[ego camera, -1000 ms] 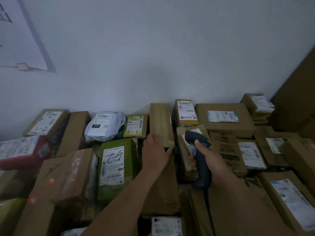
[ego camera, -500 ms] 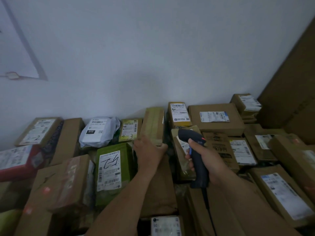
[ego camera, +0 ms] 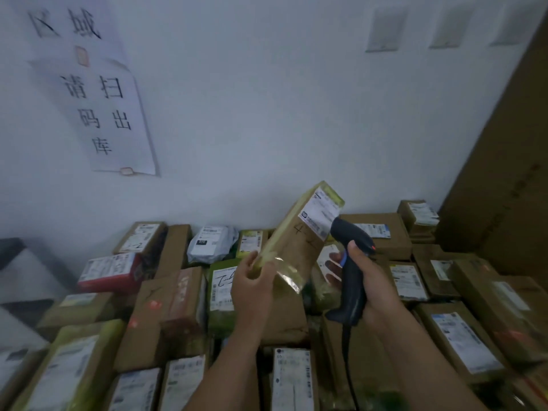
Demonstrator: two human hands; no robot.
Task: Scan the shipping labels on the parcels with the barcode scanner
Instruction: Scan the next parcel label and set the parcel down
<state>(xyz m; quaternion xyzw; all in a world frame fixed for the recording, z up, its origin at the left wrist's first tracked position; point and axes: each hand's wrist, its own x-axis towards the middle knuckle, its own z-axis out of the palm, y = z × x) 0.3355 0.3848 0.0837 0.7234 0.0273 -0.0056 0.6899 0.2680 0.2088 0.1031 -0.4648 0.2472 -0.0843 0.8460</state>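
Observation:
My left hand [ego camera: 252, 287] grips the lower end of a long brown taped parcel [ego camera: 292, 247] and holds it tilted up above the pile. Its white shipping label [ego camera: 319, 216] sits at the raised top end, facing me. My right hand [ego camera: 374, 287] grips the handle of a dark barcode scanner [ego camera: 350, 262]. The scanner's head lies just right of the label, almost touching the parcel. A cable hangs down from the scanner's base.
Several cardboard parcels with labels cover the surface below, among them a green box [ego camera: 221, 292], a red box [ego camera: 111, 266] and a white poly bag [ego camera: 210, 240]. A paper notice [ego camera: 109, 114] hangs on the wall. A big cardboard sheet [ego camera: 510, 179] stands at the right.
My left hand has lifted the long brown parcel out of the pile and tilted it so its label faces me. The scanner has risen beside it. The view has tipped upward.

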